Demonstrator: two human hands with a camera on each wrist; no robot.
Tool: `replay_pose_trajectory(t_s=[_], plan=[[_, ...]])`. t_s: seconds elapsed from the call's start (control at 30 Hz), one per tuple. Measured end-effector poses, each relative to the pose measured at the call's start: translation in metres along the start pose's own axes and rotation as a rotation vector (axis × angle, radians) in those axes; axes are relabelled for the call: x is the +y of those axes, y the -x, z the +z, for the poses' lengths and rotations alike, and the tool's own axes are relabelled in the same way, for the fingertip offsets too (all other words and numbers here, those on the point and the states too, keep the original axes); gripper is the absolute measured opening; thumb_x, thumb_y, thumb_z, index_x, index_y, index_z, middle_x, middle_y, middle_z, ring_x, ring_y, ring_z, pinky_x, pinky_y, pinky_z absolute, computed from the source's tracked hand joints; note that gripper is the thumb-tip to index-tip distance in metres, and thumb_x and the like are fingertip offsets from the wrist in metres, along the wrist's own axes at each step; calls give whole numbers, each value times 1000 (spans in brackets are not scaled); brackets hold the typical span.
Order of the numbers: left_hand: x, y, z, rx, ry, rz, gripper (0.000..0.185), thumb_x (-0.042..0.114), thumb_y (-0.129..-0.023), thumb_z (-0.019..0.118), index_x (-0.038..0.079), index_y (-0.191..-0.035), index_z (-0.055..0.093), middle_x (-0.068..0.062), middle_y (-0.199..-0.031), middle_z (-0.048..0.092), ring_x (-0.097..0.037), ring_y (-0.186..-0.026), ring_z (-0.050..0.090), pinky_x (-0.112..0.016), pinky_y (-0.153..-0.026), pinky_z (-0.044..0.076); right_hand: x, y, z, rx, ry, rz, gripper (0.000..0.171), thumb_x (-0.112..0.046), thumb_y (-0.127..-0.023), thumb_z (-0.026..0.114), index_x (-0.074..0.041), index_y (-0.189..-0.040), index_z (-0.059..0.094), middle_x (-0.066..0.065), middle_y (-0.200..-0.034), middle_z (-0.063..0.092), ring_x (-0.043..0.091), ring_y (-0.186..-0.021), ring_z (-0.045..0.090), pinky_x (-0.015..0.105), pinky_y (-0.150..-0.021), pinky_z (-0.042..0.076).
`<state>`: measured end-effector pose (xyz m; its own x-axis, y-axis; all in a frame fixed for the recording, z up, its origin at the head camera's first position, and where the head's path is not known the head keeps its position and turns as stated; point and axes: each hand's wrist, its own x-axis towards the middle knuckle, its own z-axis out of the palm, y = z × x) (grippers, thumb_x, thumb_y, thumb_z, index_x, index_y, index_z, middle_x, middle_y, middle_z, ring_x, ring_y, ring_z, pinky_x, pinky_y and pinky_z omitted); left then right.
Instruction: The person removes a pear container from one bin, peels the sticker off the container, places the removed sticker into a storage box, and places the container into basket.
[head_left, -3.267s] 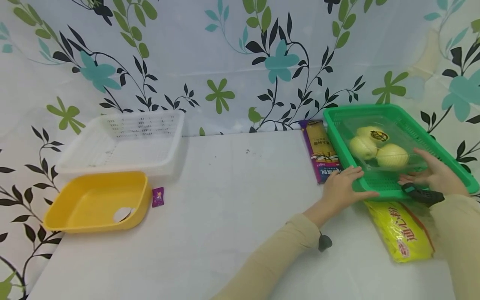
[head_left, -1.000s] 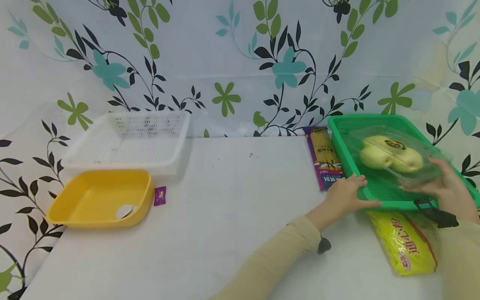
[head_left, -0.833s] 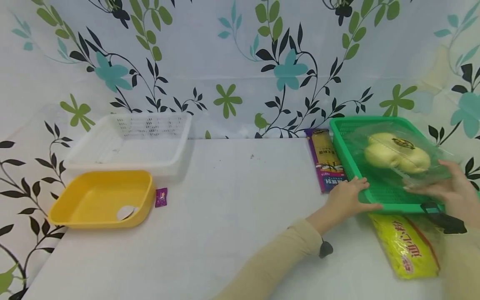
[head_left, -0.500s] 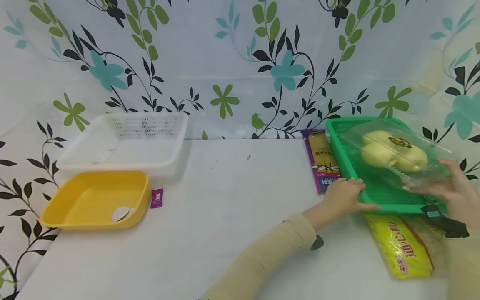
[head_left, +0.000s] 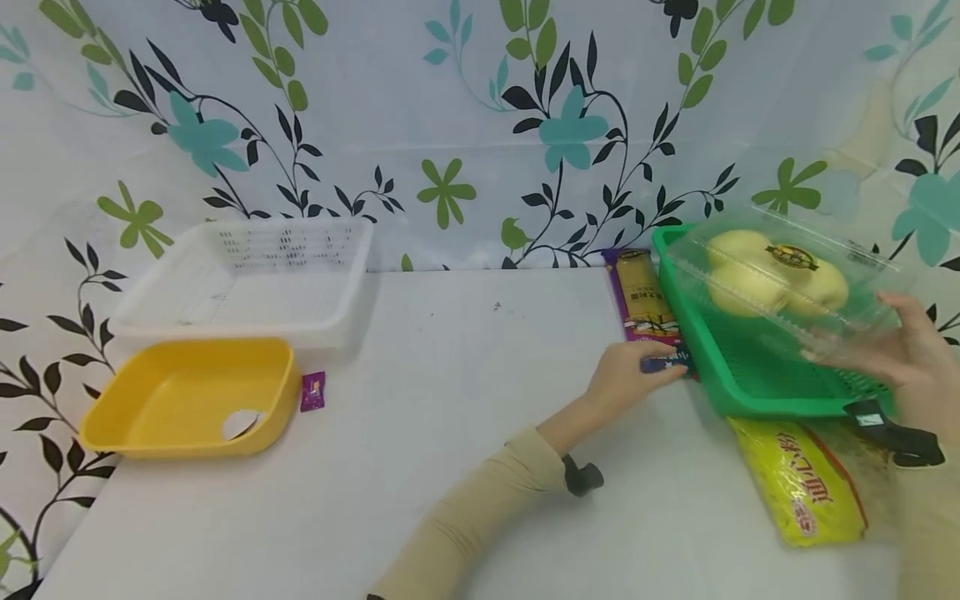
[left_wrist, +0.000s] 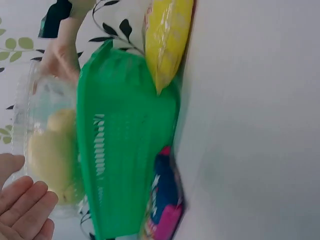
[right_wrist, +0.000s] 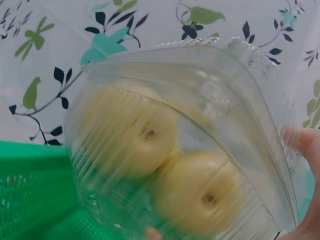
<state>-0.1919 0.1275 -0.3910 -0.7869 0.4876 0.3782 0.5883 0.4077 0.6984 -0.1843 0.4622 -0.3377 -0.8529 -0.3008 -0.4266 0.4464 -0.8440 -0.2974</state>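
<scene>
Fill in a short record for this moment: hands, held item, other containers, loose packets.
Right hand: holding clear container with yellow fruit
Held item position: above green basket
Left hand: near pasta packet, grip empty
Other containers: white basket, yellow tray
Loose packets: pasta packet, yellow packet, small purple packet

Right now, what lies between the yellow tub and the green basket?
Head view, left to right: a small purple sachet by the yellow tub, bare white tabletop, then the left hand near a pasta packet beside the green basket.
</scene>
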Motion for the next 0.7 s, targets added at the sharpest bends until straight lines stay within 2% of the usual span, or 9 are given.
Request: replay_pose_trajectory(t_s=[0.07, 0.13, 0.2, 0.3, 0.43, 0.53, 0.6, 0.63, 0.7], plan=[[-5, -2, -11, 59, 92, 23, 25, 25, -84, 64, 7, -101, 66, 2, -97, 65, 1, -89, 56, -9, -75, 39, 4, 1, 6, -20, 1, 1, 83, -31, -88, 51, -60, -121, -20, -4, -130, 18, 51, -94, 42, 50, -101, 3], [-9, -3, -22, 98, 170, 15, 22, 22, -85, 63, 6, -100, 66, 1, -97, 65, 0, -90, 56, -11, -77, 40, 9, 0, 12, -34, -8, 4, 84, -31, -87, 52, -60, -122, -20, -4, -132, 16, 51, -97, 42, 50, -101, 3], [-13, -3, -31, 124, 248, -23, 24, 22, -85, 62, 5, -102, 64, 0, -99, 65, -2, -93, 56, -14, -80, 41, 15, -2, 17, -50, -11, 8, 85, -30, -87, 52, -59, -123, -20, 0, -132, 19, 50, -99, 41, 50, -101, 4], [-19, -1, -43, 153, 348, -93, 30, 25, -86, 60, 5, -109, 60, -2, -104, 63, -3, -99, 54, -19, -84, 40, 23, -5, 23, -97, -8, 19, 86, -30, -87, 52, -56, -124, -21, 15, -122, 29, 50, -102, 40, 51, -100, 4], [-27, 3, -60, 153, 490, -204, 36, 29, -88, 57, 5, -114, 58, -3, -108, 61, -5, -98, 55, -21, -82, 42, 31, -4, 29, -205, -51, 78, 81, -29, -89, 48, -55, -124, -20, 27, -114, 33, 57, -106, 33, 53, -100, 2], [-30, 9, -76, 125, 662, -287, 38, 28, -89, 55, 2, -117, 55, -4, -110, 60, -8, -100, 55, -22, -84, 41, 34, -2, 33, -272, -67, 133, 75, -28, -90, 44, -54, -125, -18, 30, -117, 34, 58, -110, 28, 54, -99, 2], [-30, 13, -87, 104, 784, -308, 40, 25, -92, 50, -2, -121, 51, -9, -115, 57, -14, -106, 52, -23, -89, 38, 36, -2, 36, -288, -39, 148, 67, -29, -91, 43, -51, -128, -8, 31, -117, 36, 57, -111, 28, 55, -98, 4], [-31, 16, -92, 91, 831, -319, 41, 24, -93, 48, -3, -123, 47, -12, -119, 55, -17, -110, 50, -25, -92, 36, 37, -2, 36, -295, -25, 156, 59, -29, -91, 42, -46, -131, 2, 32, -117, 37, 57, -111, 29, 56, -98, 5], [-33, 20, -101, 84, 867, -341, 46, 23, -93, 46, -7, -127, 41, -17, -123, 50, -22, -115, 46, -28, -95, 32, 40, -4, 38, -303, -8, 172, 50, -29, -92, 42, -35, -131, 13, 34, -115, 38, 57, -111, 30, 57, -97, 6]])
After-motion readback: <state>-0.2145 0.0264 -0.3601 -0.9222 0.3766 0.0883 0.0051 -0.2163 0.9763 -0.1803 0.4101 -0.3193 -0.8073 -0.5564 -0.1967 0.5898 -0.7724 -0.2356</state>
